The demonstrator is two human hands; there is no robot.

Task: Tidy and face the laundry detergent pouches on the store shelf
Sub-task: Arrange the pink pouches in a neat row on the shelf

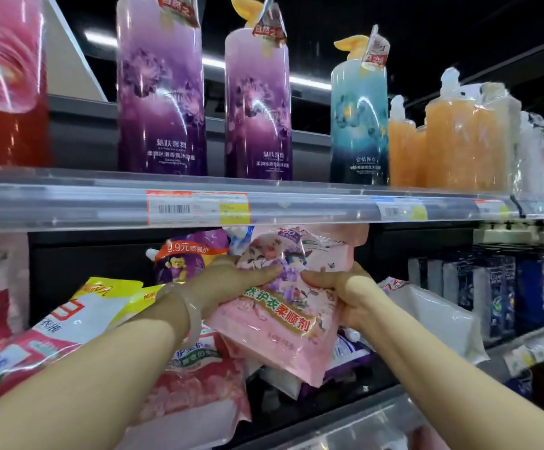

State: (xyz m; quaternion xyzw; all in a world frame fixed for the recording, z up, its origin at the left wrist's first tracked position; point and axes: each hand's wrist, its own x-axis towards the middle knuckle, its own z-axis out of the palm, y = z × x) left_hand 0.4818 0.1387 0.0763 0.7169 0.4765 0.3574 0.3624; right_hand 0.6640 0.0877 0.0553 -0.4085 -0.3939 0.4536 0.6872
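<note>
Two bare hands work a supermarket shelf: the left hand point(231, 280), a pale bangle point(190, 315) at its wrist, and the right hand point(339, 289) both grip a pink softener pouch point(283, 323), thumbs pressed flat on its printed front, the other fingers curled out of sight behind. The pouch hangs tilted between them, its lower corner below the fingers over a slumped red-and-pink pouch point(196, 381) in a loose heap. Left of the left fingers a yellow-topped pouch point(101, 303) leans forward; just beyond them stands a purple pouch point(186, 258) with a bear. Above the fingers, the pink pack's top sits close under the clear price rail point(313, 206), purple bottles point(162, 92) overhead. Pushed in carelessly, it could snag that rail or send the sloping heap sliding off the front edge.
</note>
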